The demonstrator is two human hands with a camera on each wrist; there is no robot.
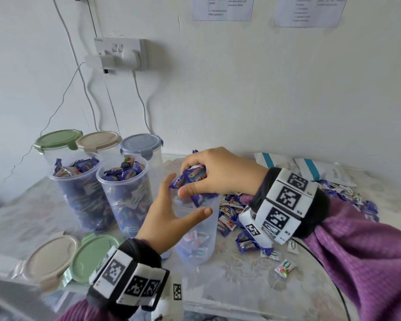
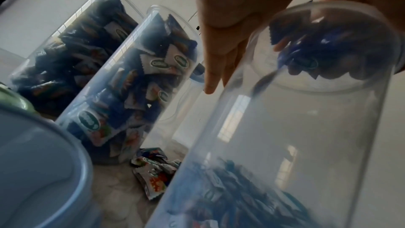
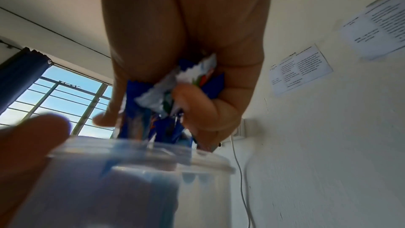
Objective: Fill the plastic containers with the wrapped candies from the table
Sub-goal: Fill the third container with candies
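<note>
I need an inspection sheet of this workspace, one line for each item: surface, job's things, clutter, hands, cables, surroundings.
Surface: table with a pale patterned cover.
Job's things: two open containers full of wrapped candies; a third container nearly empty; three lidded containers behind them; loose candies spread on the right.
Clutter: two loose lids at the front left; white packets at the back right.
Hands: left hand steadies the third container, fingers straight; right hand grips a bunch of candies over its mouth.
Cables: white cables hang from the wall socket.
Surroundings: white wall with printed sheets; a window in the right wrist view.
</note>
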